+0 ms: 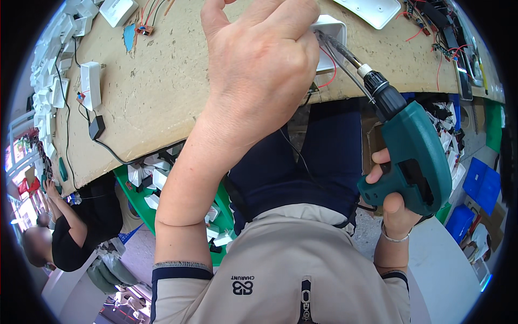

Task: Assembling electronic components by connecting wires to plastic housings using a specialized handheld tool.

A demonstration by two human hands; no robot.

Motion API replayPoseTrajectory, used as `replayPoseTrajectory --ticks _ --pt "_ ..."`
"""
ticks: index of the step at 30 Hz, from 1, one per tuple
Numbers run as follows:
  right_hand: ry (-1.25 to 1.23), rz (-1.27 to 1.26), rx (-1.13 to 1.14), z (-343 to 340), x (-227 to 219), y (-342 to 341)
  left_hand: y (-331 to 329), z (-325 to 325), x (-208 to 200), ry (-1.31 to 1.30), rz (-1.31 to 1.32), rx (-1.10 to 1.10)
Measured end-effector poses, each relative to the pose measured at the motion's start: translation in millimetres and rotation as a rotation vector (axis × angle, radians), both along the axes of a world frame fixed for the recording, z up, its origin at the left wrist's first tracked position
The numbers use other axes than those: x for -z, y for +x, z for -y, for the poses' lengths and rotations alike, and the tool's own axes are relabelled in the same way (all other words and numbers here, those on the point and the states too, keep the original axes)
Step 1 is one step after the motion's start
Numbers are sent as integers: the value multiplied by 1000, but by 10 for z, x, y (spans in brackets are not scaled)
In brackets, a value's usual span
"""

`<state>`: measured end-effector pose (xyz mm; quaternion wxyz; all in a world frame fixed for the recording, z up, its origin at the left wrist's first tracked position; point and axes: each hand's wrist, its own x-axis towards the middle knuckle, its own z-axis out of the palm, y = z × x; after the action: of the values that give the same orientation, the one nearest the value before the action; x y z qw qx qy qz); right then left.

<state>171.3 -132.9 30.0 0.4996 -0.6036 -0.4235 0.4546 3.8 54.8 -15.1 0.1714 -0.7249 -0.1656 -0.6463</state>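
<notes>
A green gun-shaped soldering iron with a black collar and a thin metal tube beside its barrel is in my right hand, whose fingers wrap its handle. Its tip points up and left, toward the fingers of my left hand. Those fingers are bent in over a white plastic housing near the table's front edge; what they pinch, if anything, is hidden behind the hand. A red wire loops out at the housing, and a small dark part shows just below my left hand.
White housings and a piled row of them line the worn table's left side. A black cable runs along its edge. Circuit boards with wires lie at the far right. Another person works at the left.
</notes>
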Motion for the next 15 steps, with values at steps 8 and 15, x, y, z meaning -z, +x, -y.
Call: replayPoseTrajectory --ticks 8,15 --pt "29 -3 -59 17 37 57 -18 20 -30 14 -50 -61" --pt "51 5 -89 44 54 100 -27 21 -49 52 -85 -94"
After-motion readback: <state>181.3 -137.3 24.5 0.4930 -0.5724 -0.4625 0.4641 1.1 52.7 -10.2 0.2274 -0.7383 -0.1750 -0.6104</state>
